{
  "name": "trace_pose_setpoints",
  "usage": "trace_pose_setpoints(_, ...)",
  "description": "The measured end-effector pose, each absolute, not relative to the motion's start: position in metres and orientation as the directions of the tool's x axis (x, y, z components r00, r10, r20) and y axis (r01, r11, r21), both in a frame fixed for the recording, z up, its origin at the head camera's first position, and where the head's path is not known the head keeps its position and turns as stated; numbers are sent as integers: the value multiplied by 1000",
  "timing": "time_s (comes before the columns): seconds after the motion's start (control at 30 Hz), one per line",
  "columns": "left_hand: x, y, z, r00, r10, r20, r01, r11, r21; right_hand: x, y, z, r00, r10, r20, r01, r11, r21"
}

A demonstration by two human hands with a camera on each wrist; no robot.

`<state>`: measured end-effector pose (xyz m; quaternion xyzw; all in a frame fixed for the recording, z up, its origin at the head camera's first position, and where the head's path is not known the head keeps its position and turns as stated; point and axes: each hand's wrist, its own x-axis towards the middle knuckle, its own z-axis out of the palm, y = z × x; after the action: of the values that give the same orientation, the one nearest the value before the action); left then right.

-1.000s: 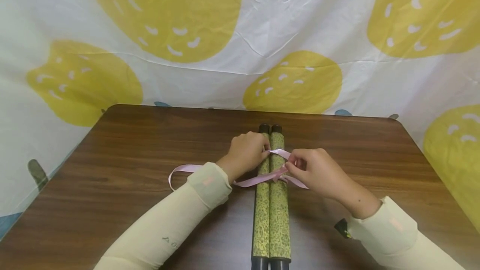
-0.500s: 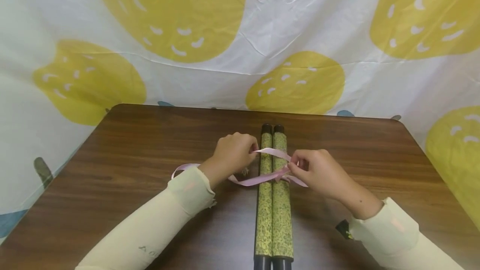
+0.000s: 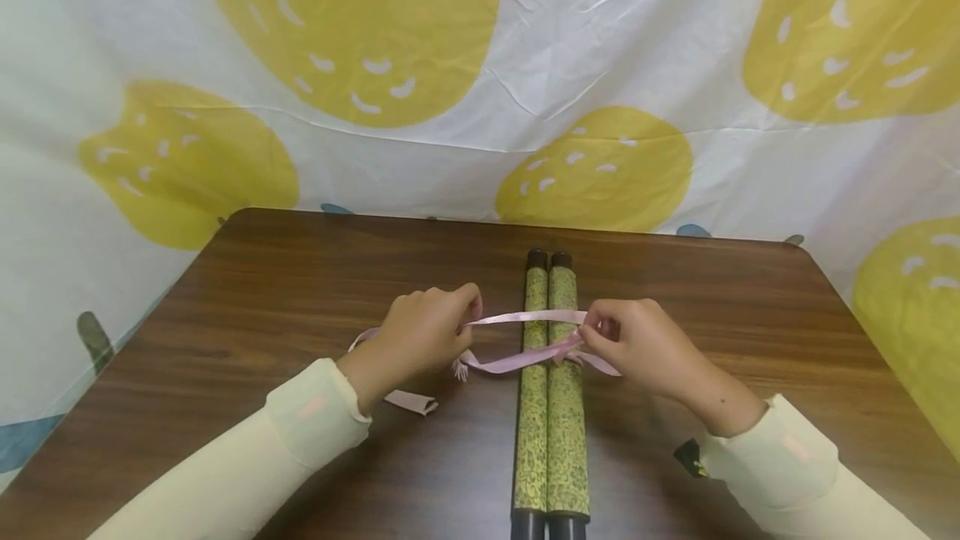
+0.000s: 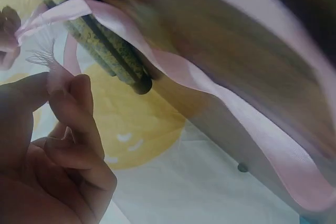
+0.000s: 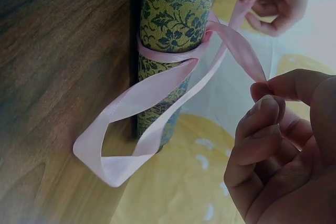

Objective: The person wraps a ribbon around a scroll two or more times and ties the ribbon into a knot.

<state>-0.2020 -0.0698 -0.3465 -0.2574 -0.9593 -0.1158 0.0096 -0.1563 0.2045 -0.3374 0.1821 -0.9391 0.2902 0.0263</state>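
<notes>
Left hand (image 3: 420, 330) and right hand (image 3: 645, 348), nearly closed, pinch ribbon (image 3: 517, 362) above rolls (image 3: 566, 440) pointing toward the desk's (image 3: 337, 257) far edge. Apparent step: tying or untying; next likely requires steady tension.

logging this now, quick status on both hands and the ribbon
Left hand and right hand both pinching pink ribbon. Ribbon wrapped round a patterned roll, slack loop beside it. Nothing visibly blocking either hand.

A brown wood-grain table (image 3: 315, 273) stands before a white cloth (image 3: 405, 173) printed with large yellow shapes (image 3: 600, 169).
</notes>
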Motion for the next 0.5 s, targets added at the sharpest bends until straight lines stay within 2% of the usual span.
trace_pose_setpoints(0.17, -188, -81, -347, -837, 544, 54, 543, 817, 193, -156, 203, -338, -930, -335, 152, -363, 769, -526)
trace_pose_setpoints(0.27, -181, -86, -348, -790, 611, 61, 609, 767, 201, -155, 203, -339, -926, -341, 161, -374, 770, -517)
trace_pose_setpoints(0.4, -172, -89, -352, -668, 742, 66, 735, 643, 213, -156, 202, -339, -921, -348, 172, -386, 770, -508)
trace_pose_setpoints(0.5, -167, -89, -353, -568, 823, 22, 796, 542, 270, -155, 201, -338, -921, -351, 168, -386, 770, -509)
